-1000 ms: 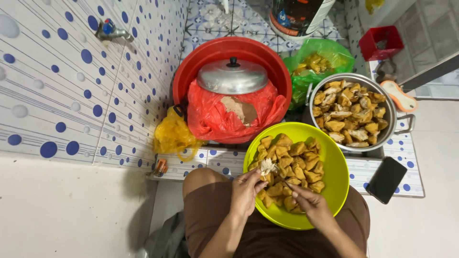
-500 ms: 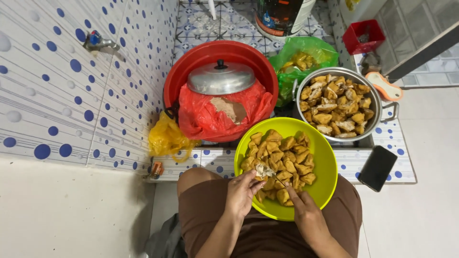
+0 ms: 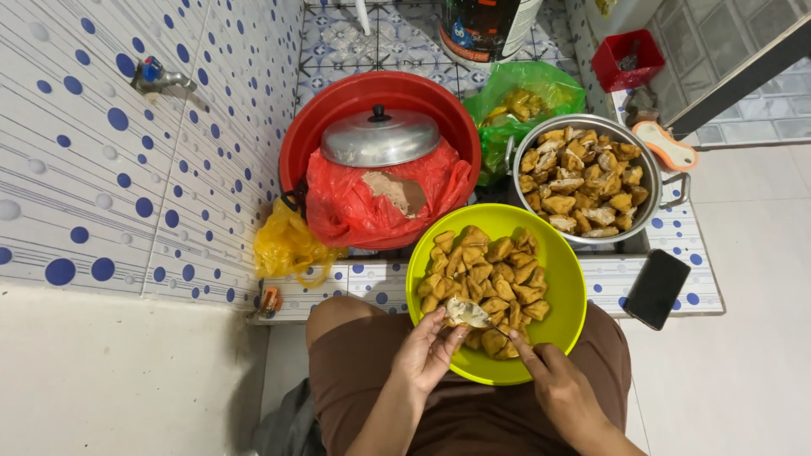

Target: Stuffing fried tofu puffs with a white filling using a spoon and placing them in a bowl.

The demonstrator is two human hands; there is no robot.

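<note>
**Tofu filling, lap bowl — partly worked**

- Metal pot (image 3: 583, 179): heaped with fried tofu pieces, apparently the finished lot; stood beyond the bowl.
- Green bowl (image 3: 564, 279): rested on the lap, many pieces in it, seemingly left to fill.
- Left hand (image 3: 425, 353): fingers closed round one tofu piece (image 3: 462, 311) at the bowl's near rim.
- Right hand (image 3: 561, 392): pinched a spoon (image 3: 494, 325), long axis slanting up-left, bowl end at the piece.
</note>
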